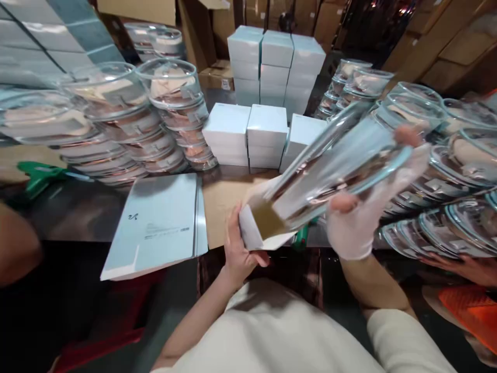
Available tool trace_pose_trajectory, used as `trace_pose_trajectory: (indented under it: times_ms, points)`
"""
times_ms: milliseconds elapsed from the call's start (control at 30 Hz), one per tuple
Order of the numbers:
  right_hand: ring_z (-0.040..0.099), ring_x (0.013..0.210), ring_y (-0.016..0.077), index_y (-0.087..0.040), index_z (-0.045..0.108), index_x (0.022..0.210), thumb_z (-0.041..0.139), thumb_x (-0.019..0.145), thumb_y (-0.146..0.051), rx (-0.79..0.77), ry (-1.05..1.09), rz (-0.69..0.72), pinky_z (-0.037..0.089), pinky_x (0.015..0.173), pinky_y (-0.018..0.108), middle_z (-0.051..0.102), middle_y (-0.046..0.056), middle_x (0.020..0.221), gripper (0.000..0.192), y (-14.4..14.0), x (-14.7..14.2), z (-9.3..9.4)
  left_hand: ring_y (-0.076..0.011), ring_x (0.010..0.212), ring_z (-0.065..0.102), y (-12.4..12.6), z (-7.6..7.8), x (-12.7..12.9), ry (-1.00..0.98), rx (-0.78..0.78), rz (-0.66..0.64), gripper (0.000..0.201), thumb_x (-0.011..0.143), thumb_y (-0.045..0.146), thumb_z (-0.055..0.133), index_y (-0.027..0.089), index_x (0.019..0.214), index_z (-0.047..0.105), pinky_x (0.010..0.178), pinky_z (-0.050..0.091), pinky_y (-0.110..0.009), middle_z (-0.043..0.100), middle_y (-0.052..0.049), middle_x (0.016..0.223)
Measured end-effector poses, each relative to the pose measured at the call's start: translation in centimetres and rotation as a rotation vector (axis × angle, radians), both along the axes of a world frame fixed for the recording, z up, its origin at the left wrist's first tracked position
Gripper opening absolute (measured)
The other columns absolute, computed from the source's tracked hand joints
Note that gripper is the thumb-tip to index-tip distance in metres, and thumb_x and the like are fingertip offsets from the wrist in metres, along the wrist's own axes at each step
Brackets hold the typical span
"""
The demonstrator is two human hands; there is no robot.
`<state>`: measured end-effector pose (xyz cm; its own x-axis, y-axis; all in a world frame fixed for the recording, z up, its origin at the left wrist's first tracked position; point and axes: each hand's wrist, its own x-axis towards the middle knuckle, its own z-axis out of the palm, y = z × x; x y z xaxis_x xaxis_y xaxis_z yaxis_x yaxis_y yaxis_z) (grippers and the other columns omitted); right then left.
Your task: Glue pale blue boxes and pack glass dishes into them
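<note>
Now the glass vessel (326, 178) slants at the mouth of the open box (251, 228), right hand (359, 223) clasping its rim, likely for control; left hand (241, 254) pinches the box, seemingly steadying it; flat cartons (165, 217) lie left of it.

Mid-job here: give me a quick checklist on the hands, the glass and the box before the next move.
1. Left hand holding the white box: ok.
2. Right hand, gloved, gripping the clear glass piece: ok.
3. Box opening exposed: ok, its brownish inside shows.
4. Glass upright: not ok, it is tilted.
5. Glass end seated inside the box: cannot tell, they overlap in a blur.
6. Printed flat cartons apart from both hands: ok, they lie to the left.
</note>
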<state>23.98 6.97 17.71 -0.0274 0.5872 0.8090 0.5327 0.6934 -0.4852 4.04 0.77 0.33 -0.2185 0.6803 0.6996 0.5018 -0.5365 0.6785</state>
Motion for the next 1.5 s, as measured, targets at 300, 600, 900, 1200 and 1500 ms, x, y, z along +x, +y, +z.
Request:
trace_pose_trajectory:
  times_ms: [300, 600, 900, 1200, 1500]
  points:
    - [0.068, 0.117, 0.0288, -0.025, 0.067, 0.127, 0.063, 0.096, -0.068, -0.185, 0.077, 0.18, 0.055, 0.104, 0.043, 0.067, 0.013, 0.125, 0.054, -0.7, 3.8, -10.8, -0.0273, 0.132, 0.064, 0.1, -4.6, -0.6, -0.306, 0.145, -0.088, 0.069, 0.101, 0.064, 0.054, 0.04, 0.162, 0.033, 0.111, 0.051, -0.044, 0.056, -0.013, 0.151]
    - [0.064, 0.131, 0.0268, -0.026, 0.064, 0.104, 0.068, 0.094, -0.054, -0.47, 0.473, 0.341, 0.048, 0.117, 0.046, 0.066, 0.01, 0.142, 0.03, -1.2, -4.4, -15.0, -0.0301, 0.117, 0.069, -0.3, -4.6, -2.0, -0.38, 0.065, -0.031, 0.054, 0.09, 0.066, 0.069, 0.023, 0.123, 0.065, 0.096, 0.057, -0.042, 0.067, -0.013, 0.125]
    - [0.07, 0.117, 0.0284, -0.022, 0.065, 0.112, 0.049, 0.1, -0.054, -0.837, 0.209, -0.178, 0.051, 0.107, 0.044, 0.074, 0.013, 0.123, 0.038, -2.9, 0.6, -14.3, -0.0249, 0.109, 0.068, 0.2, -3.6, -4.9, -0.064, 0.137, -0.062, 0.063, 0.089, 0.08, 0.058, 0.019, 0.094, 0.074, 0.094, 0.055, -0.039, 0.063, -0.01, 0.118]
    - [0.073, 0.104, 0.0363, -0.018, 0.068, 0.079, 0.083, 0.064, -0.035, -1.297, 0.08, -0.459, 0.053, 0.089, 0.038, 0.077, 0.016, 0.09, 0.027, -1.1, 4.3, -16.8, -0.0265, 0.116, 0.062, 1.6, -3.5, -4.1, -0.022, 0.236, -0.069, 0.04, 0.084, 0.054, 0.082, 0.025, 0.104, 0.063, 0.101, 0.05, -0.043, 0.06, -0.007, 0.112]
    - [0.06, 0.053, 0.0164, -0.021, 0.058, 0.077, 0.077, 0.065, -0.06, -1.057, 0.642, -0.16, 0.05, 0.05, 0.029, 0.07, 0.005, 0.067, 0.044, -2.9, 2.7, -15.1, -0.0247, 0.123, 0.061, -2.2, -0.5, -2.6, -0.317, -0.153, 0.071, 0.032, 0.085, 0.045, 0.083, 0.025, 0.107, 0.072, 0.105, 0.047, -0.035, 0.065, -0.006, 0.12]
